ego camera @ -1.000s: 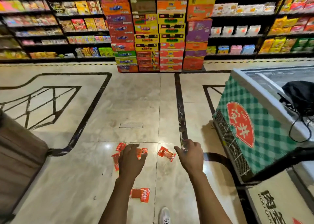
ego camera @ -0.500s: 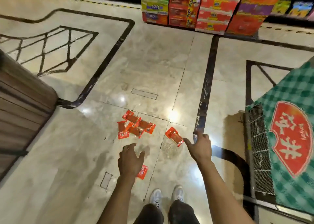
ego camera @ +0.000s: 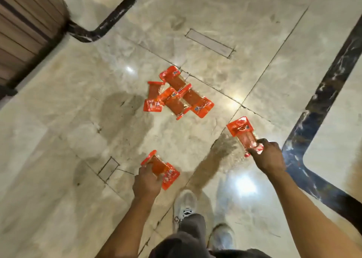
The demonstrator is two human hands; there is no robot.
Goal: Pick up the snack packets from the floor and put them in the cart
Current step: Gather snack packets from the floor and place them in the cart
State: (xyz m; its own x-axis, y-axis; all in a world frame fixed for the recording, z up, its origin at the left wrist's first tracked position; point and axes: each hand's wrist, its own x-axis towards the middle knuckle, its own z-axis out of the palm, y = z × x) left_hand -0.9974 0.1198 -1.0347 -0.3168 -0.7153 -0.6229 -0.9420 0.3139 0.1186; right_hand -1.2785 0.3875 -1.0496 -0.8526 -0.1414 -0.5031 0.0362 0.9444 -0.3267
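Change: half a second back both hands were spread above the floor with nothing in them; now I have them down on two packets, and the view has tipped steeply downward, so the shelves and the green chest have dropped out of sight.
Left grip: the left hand (ego camera: 147, 181) has fingers curled round the lower end of the near packet (ego camera: 160, 168). Clamped on it.
Right grip: the right hand (ego camera: 269, 157) pinches the near end of the right packet (ego camera: 242, 133), thumb on top. I cannot tell whether either packet has left the floor.
Meaning: I judge the first two pickups are under way; none has reached the cart.
Remaining: a pile of packets (ego camera: 176, 94), overlapping one another, lies further ahead, well apart from both hands.
Cart: not in view.
Floor: glossy pale marble floor (ego camera: 68, 120) with dark inlaid bands (ego camera: 321, 105) and bright light reflections.
Room: a brown slatted panel (ego camera: 25, 26) stands at the upper left; my pale shoes (ego camera: 186, 205) sit below the hands.
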